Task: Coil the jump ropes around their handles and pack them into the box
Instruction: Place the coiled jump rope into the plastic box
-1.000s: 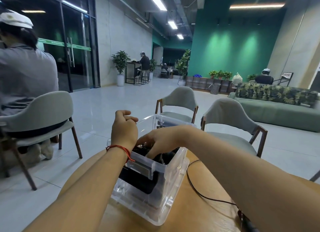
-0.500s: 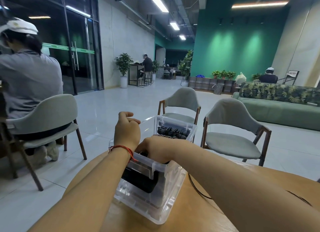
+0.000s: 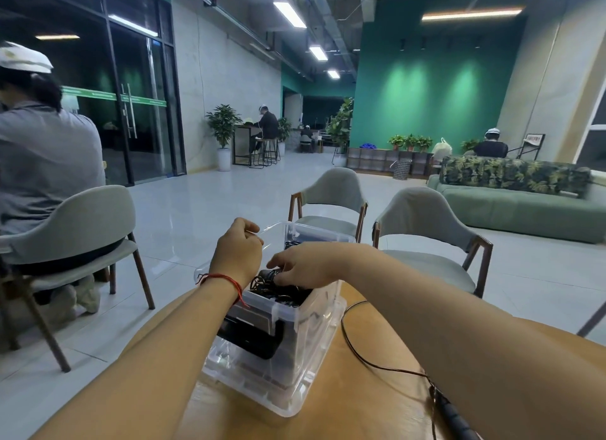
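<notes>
A clear plastic box (image 3: 295,384) stands without a lid on a round wooden table (image 3: 347,420), its long axis running away from the viewer and slightly to the right, toward two grey chairs (image 3: 423,220). Inside lie coiled jump ropes (image 3: 278,292), a dark tangle of black cord and handles filling the box nearly to the rim; individual ropes cannot be counted. A solid black shape shows through the near wall, too blurred by the plastic to identify. The right hand (image 3: 305,265) reaches in from the right, its thumb and bent fingers closed on the top of the bundle. The left hand (image 3: 237,252), with a red string bracelet (image 3: 223,277) at the wrist, is curled at the box's left rim; whether it grips the rim cannot be told. On the table to the right of the box, a loose jump rope (image 3: 347,339) trails its thin cord toward the viewer, ending in a black handle (image 3: 454,415) that points toward the lower edge and is partly covered by the right forearm.
</notes>
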The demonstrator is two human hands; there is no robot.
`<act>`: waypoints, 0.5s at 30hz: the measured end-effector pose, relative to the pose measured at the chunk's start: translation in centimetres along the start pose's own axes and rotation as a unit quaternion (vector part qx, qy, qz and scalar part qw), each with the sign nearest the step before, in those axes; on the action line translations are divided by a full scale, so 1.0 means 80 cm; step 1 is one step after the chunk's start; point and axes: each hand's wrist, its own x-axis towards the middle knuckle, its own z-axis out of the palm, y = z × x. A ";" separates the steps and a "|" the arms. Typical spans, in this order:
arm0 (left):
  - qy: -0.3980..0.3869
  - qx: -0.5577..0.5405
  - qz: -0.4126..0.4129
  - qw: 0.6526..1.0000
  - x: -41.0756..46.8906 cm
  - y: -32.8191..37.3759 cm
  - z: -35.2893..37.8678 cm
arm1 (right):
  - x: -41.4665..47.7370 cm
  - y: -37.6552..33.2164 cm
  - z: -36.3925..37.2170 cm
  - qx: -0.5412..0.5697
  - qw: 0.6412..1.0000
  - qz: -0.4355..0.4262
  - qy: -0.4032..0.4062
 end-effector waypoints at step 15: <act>-0.179 0.183 0.212 0.943 -0.045 0.113 0.066 | -0.132 0.097 -0.037 -0.002 0.995 0.092 0.048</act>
